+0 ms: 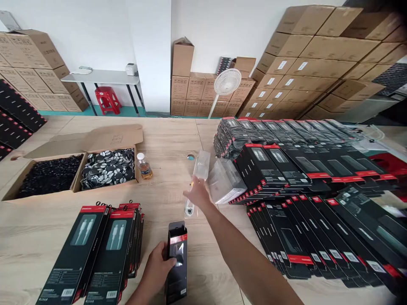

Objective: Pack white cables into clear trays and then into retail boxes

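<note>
The left hand (155, 269) clenches an open black cable box (176, 262) upright above the wooden table (165, 135); the right hand (197, 192) pinches a clear bag (201, 165) around a white cable (190, 207); a loose pinch could drop it.

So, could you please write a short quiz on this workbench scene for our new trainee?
1. Which hand holds the open black retail box?
2. True or false: the plastic bottle stands to the right of the open cardboard carton.
3. What colour is the stool beneath the side table?

Key: 1, the left hand; 2, true; 3, red.
</note>
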Demonstrator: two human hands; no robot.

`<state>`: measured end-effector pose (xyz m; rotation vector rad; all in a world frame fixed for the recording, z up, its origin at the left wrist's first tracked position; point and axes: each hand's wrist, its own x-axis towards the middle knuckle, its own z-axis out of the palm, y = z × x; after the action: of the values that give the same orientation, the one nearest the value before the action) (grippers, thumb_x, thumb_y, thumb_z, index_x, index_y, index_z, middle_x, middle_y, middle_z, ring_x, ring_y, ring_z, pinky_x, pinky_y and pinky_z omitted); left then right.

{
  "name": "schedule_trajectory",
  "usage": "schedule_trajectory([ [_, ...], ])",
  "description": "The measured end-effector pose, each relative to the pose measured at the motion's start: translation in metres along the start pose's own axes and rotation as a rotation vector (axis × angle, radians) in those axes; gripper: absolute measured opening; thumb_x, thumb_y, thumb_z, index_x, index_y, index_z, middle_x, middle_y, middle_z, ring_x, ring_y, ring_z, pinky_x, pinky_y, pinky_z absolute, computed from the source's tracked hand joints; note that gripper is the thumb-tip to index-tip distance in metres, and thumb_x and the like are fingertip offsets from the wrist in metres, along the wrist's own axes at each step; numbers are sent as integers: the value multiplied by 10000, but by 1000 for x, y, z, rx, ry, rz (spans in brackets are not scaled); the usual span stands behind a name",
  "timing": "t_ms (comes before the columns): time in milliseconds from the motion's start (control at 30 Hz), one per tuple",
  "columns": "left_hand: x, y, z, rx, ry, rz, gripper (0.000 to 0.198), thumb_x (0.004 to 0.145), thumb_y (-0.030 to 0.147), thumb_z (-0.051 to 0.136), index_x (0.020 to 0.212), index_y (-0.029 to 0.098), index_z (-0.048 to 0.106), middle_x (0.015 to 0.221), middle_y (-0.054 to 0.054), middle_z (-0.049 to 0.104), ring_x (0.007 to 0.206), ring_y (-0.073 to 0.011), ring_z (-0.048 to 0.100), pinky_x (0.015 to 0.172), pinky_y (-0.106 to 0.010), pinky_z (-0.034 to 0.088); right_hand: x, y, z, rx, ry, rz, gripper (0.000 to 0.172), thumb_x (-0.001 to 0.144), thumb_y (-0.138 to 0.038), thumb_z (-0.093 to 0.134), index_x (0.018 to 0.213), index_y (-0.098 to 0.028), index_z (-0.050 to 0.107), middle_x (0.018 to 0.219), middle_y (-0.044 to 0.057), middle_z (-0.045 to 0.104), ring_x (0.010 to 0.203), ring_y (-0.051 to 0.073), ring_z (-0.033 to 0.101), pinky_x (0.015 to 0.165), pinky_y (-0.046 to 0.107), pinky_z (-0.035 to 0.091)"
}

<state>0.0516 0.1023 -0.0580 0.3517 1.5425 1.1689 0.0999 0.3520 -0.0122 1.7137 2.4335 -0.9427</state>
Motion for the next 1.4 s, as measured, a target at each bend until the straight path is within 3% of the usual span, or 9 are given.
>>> schedule_trajectory([
  [167,-2,14,18,18,-114,41,285,599,94,667,876,155,650,879,-78,729,835,-233,668,759,-334,489,-37,2,-48,345,225,-76,749,667,-438,669,1327,-247,372,1350,118,393,1093,236,557,957,375,430],
  [333,-22,26,25,37,-137,92,255,584,113,705,826,166,644,826,-66,720,785,-224,662,711,-322,487,-73,-1,-75,406,335,-91,723,661,-422,680,1295,-231,390,1292,115,446,1164,260,511,1009,410,399],
  [567,-44,48,23,-42,-204,175,309,563,152,756,849,157,638,846,-60,720,789,-209,653,738,-319,483,-118,-9,-67,258,277,-104,792,678,-500,695,1345,-227,366,1383,137,380,1076,278,575,941,421,448],
  [700,-50,45,20,-62,-234,165,381,552,162,780,907,150,643,862,-56,716,808,-210,650,749,-329,488,-139,2,-62,213,368,-285,625,778,-464,627,1327,-253,414,1385,113,398,1042,249,585,914,425,461],
  [900,-67,56,17,-16,-463,67,468,611,254,802,1036,156,633,871,-59,702,823,-214,650,719,-329,493,-129,47,-92,701,113,-342,464,698,-368,688,1119,-208,578,1099,50,571,683,122,564,529,254,473],
  [1100,-76,75,27,68,-616,76,407,603,265,820,953,154,644,862,-59,698,848,-216,637,715,-300,470,-127,72,-124,849,32,-383,518,650,-394,785,1112,-216,633,802,-17,632,564,94,519,462,209,373],
  [1200,-77,72,30,79,-609,54,438,598,283,824,973,150,640,858,-63,701,823,-215,641,689,-296,469,-134,73,-118,822,22,-406,517,653,-403,792,1114,-210,660,836,3,645,606,107,537,534,236,431],
  [1300,-77,68,27,60,-577,49,441,591,286,829,958,144,631,861,-68,701,804,-207,640,696,-302,475,-154,70,-92,735,-33,-422,440,697,-485,745,1051,-227,708,1000,45,641,692,136,581,641,294,498],
  [1400,-76,63,20,54,-552,56,473,606,291,820,1001,145,604,877,-63,679,797,-199,635,692,-303,486,-188,67,-59,585,-114,-485,367,828,-556,587,937,-247,753,1223,82,578,1029,235,596,891,390,486],
])
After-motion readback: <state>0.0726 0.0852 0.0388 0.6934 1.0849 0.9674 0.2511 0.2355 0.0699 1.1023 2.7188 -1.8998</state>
